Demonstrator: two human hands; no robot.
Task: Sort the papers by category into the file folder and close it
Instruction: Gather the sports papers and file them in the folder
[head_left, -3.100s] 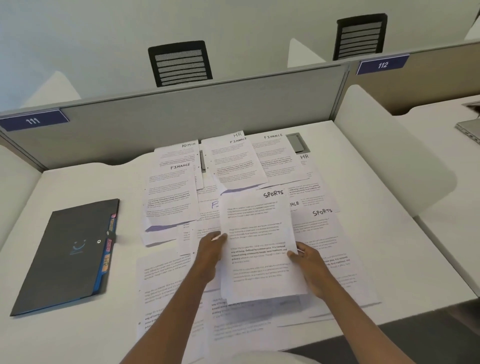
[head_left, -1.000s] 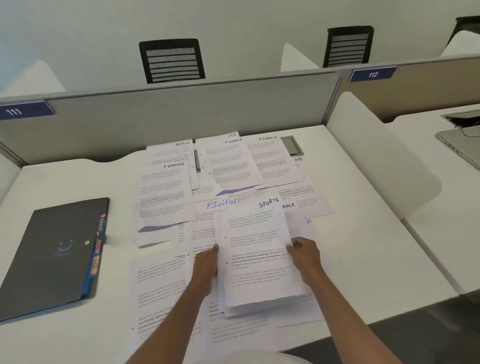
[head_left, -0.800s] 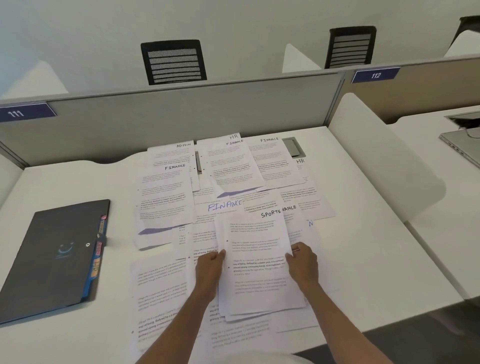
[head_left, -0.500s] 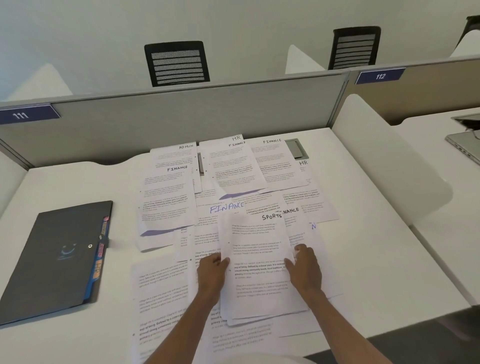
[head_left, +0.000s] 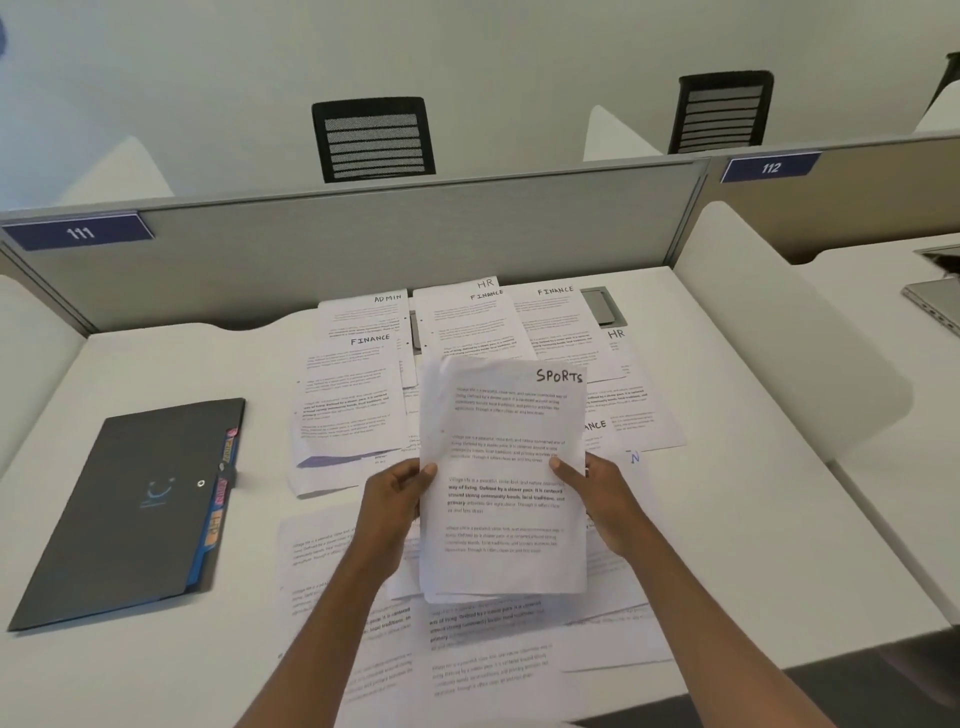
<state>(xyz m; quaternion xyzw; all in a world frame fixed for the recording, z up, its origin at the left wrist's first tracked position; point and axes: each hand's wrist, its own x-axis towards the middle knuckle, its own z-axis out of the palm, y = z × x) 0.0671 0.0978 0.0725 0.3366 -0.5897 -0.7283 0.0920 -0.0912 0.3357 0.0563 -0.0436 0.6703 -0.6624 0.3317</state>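
A small stack of sheets headed SPORTS (head_left: 503, 483) is lifted off the desk and tilted towards me. My left hand (head_left: 390, 506) grips its left edge and my right hand (head_left: 605, 501) grips its right edge, thumbs on the front. Beneath and behind it lie several loose printed sheets (head_left: 353, 395) headed FINANCE, HR and ADMIN. The dark grey file folder (head_left: 130, 512) lies shut at the left of the desk, coloured tabs showing along its right edge.
A grey partition (head_left: 363, 244) closes off the back of the white desk (head_left: 753, 519). A white side divider (head_left: 779, 332) stands at the right, with a laptop (head_left: 935, 301) on the neighbouring desk. A grey cable hatch (head_left: 600, 306) sits under the far papers.
The SPORTS stack lay on the desk while both hands squared its edges; now both hands have raised it off the other papers and tilted it up.
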